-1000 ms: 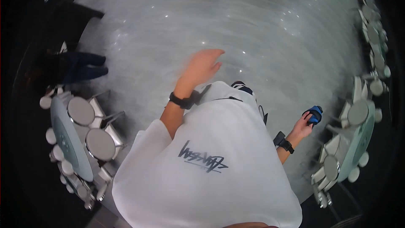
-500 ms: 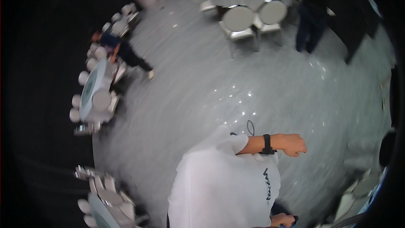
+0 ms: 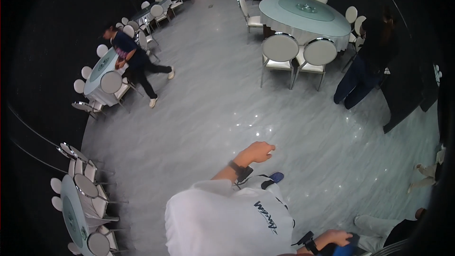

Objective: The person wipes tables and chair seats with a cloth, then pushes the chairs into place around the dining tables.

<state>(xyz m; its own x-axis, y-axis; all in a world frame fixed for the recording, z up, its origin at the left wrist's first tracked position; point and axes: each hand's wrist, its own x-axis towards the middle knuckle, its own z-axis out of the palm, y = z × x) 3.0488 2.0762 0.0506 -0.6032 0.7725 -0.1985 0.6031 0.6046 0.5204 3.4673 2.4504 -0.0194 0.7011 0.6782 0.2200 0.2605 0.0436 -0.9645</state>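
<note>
blue thing: right hand (image 3: 334,238) is wrapped round a small blue object (image 3: 345,249) at the lower edge, down by the hip; can't tell what it is.
left hand: left hand (image 3: 258,152) hangs out over the grey floor (image 3: 213,114), fingers loosely curled, holding nothing.
step: looks like mid-walk, just carrying it.
next: probably needs steering toward a round worktop (image 3: 303,16) past the white chairs (image 3: 280,52).

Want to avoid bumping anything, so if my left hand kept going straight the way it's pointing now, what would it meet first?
The left hand points right over bare grey floor; nothing stands close in that line. Depth is unclear.
</note>
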